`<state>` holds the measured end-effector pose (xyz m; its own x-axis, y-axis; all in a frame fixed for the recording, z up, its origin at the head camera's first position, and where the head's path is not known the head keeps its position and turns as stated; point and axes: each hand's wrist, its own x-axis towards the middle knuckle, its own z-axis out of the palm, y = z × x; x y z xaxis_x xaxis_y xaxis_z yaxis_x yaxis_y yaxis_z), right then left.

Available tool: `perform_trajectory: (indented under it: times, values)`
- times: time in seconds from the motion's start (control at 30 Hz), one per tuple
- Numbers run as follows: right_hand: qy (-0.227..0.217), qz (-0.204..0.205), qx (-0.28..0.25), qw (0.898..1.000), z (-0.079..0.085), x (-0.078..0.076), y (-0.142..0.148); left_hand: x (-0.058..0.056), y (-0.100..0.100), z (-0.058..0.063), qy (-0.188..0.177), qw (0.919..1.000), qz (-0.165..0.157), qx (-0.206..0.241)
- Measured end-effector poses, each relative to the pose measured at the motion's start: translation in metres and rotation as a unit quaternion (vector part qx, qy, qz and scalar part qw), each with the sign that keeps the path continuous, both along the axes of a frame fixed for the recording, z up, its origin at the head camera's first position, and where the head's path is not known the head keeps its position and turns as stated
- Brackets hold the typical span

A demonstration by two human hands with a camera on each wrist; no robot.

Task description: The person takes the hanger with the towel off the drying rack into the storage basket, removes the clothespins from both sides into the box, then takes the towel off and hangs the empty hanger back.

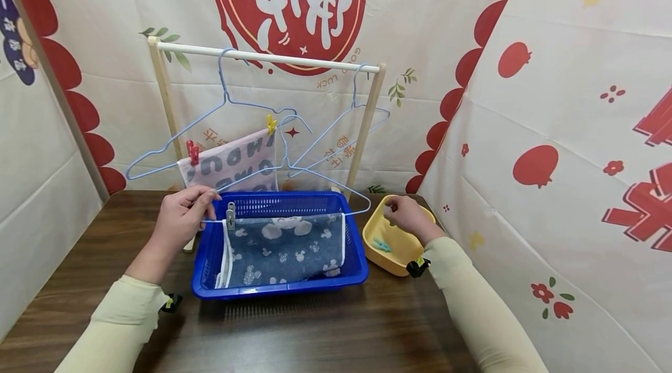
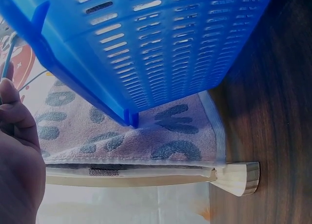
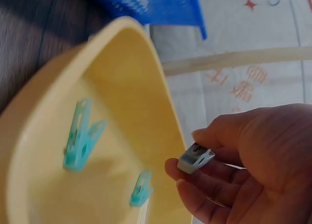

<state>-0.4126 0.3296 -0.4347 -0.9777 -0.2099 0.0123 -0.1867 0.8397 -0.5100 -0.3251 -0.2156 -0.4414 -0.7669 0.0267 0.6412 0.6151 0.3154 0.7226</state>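
My left hand (image 1: 185, 215) grips the left corner of a light blue wire hanger (image 1: 320, 173). Over its bottom bar hangs a dark blue towel (image 1: 286, 250) with pale mouse-head prints, above the blue basket (image 1: 280, 291). A grey clothespin (image 1: 230, 215) clamps the towel's upper left corner to the bar; no clip shows at the right corner. My right hand (image 1: 410, 216) is over the yellow bin (image 1: 375, 256). In the right wrist view it pinches another grey clothespin (image 3: 196, 158) between thumb and fingers. Two teal clothespins (image 3: 80, 138) lie inside the bin.
Behind the basket stands a rack with a white rail (image 1: 294, 59). A second blue hanger (image 1: 175, 138) on it carries a pink towel (image 1: 231, 160), held by a red clip (image 1: 192, 152) and a yellow clip (image 1: 271, 124). Another hanger (image 1: 353, 105) hangs at the rail's right end.
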Motion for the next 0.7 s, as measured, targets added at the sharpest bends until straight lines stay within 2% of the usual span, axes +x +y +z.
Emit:
perform_trajectory:
  times: [0.07,0.3,0.53,0.7]
  values:
    - [0.0,0.012,0.029,0.999,-0.002,-0.004,0.002,0.0,0.0,0.0,0.001,1.0,0.0,0.001]
    - [-0.01,0.011,0.111,0.994,-0.013,-0.022,0.005,0.001,0.001,0.0,0.0,1.0,0.001,0.001]
    - [-0.017,0.017,0.146,0.989,-0.019,-0.033,0.002,0.001,0.0,0.001,0.001,1.0,0.004,-0.001]
    - [-0.029,0.012,0.153,0.988,-0.028,-0.046,0.003,0.0,0.0,0.0,0.001,1.0,0.002,-0.001]
